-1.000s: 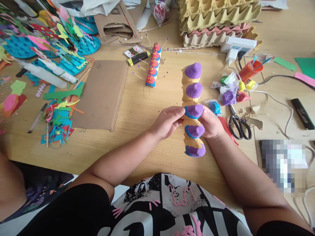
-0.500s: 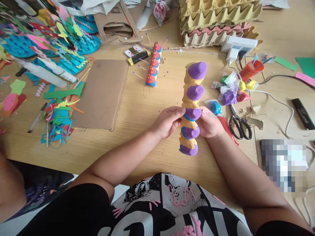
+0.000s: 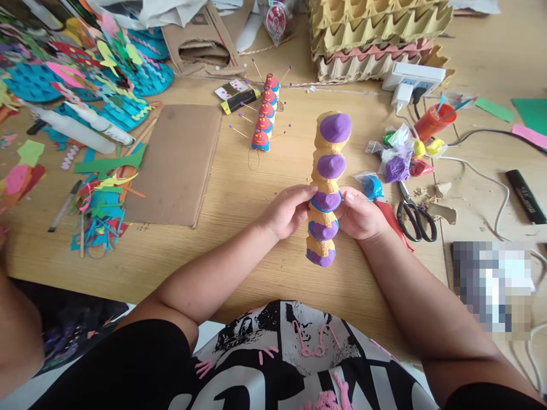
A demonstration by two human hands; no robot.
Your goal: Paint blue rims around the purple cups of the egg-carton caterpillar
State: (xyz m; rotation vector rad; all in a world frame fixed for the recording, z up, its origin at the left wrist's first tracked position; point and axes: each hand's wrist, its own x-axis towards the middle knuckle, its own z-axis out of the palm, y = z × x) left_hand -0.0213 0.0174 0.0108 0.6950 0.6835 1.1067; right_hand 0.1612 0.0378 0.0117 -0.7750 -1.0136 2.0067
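Note:
A strip of yellow-orange egg carton [image 3: 328, 186] with several bumps stands out in front of me, held over the table. Purple clay caps the bumps, and blue clay shows around the edges of the lower ones. My left hand [image 3: 291, 212] pinches its left edge near the middle bump. On the right edge, at about the same height, my right hand [image 3: 362, 215] grips it between thumb and fingers. Farther back lies a smaller red and blue row of bumps [image 3: 265, 114] with drawn faces and purple-tipped sticks poking out at its sides.
Brown cardboard [image 3: 173, 165] and paper scraps [image 3: 105, 199] lie left. On the right are bagged clay [image 3: 397, 168], black-handled scissors [image 3: 414, 219], an orange cup [image 3: 433, 122] and a power strip [image 3: 416, 77] with cables. Egg trays [image 3: 380, 34] are stacked behind. Another person's arm [image 3: 17, 336] shows at left.
The egg-carton strip has shifted slightly left and turned a little between my fingers, its top now leaning less to the right. Both hands keep their hold.

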